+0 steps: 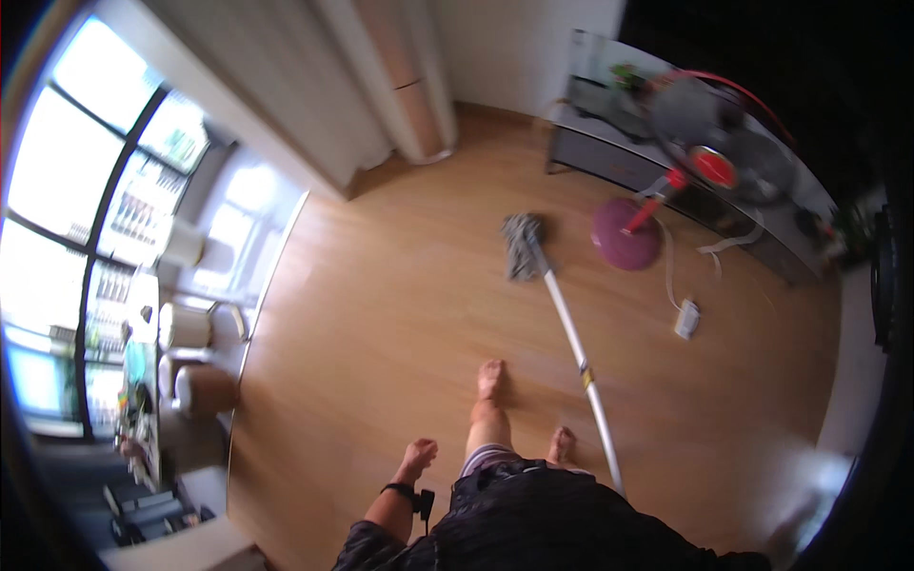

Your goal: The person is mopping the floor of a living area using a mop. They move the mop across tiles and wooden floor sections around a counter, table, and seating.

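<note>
A mop with a grey string head [522, 246] rests on the wooden floor ahead of me. Its white pole [574, 343] slants back toward my right side, and its near end is hidden by my dark top. My left hand [417, 459] hangs beside my left leg, above the floor, with its fingers loosely apart and nothing seen in them. A black band with a small dark device [420, 500] is strapped on that wrist. My right hand does not show, so its hold on the pole cannot be seen.
A fan with a pink round base [626, 234] stands right of the mop head, before a low cabinet [609, 157]. A white power strip [686, 320] and cables lie near it. Curtains [286, 76] hang far left; a brown bin [205, 389] stands by the windows.
</note>
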The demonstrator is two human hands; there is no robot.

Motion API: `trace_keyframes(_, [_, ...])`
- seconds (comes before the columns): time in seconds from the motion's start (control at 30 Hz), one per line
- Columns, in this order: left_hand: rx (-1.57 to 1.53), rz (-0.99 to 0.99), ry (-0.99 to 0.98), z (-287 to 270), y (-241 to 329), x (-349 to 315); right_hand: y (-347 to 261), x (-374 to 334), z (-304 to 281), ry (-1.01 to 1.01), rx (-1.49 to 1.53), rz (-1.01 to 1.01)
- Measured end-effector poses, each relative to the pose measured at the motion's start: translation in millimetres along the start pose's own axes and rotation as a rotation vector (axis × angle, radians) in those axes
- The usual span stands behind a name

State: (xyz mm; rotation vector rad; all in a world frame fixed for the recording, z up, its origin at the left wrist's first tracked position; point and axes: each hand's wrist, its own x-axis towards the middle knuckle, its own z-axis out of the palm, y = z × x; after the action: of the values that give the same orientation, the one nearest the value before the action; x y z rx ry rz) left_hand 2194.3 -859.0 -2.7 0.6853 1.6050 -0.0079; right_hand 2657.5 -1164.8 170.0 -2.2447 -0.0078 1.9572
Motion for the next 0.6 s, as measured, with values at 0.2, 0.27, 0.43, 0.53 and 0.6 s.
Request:
trace_keyframes(0.2, [-0.112, 0.113, 0.213, -48.3, 52.7, -12.4, -339.7, 144.6, 44.0, 0.311, 0.05, -0.381])
trace_keyframes(0.27, [-0.108, 0.099, 0.215, -61.1, 59.7, -12.0, -445.1, 197.8, 35.2, 0.379, -0.05, -0.552])
trace_keyframes(0.43, [-0.162, 0.066, 0.351, -72.6, 34.4, -33.1, -547.9, 189.8, 64.8, 0.132, -0.1, -0.461])
trace_keyframes(0.53, [-0.116, -0.072, 0.331, -72.1, -17.1, -44.2, -479.0, 217.1, 69.5, 0.205, -0.21, -0.408])
trace_keyframes(0.6, [-0.096, -0.112, 0.281, -70.0, -40.4, -48.9, -383.5, 239.2, 59.7, 0.377, -0.25, -0.325])
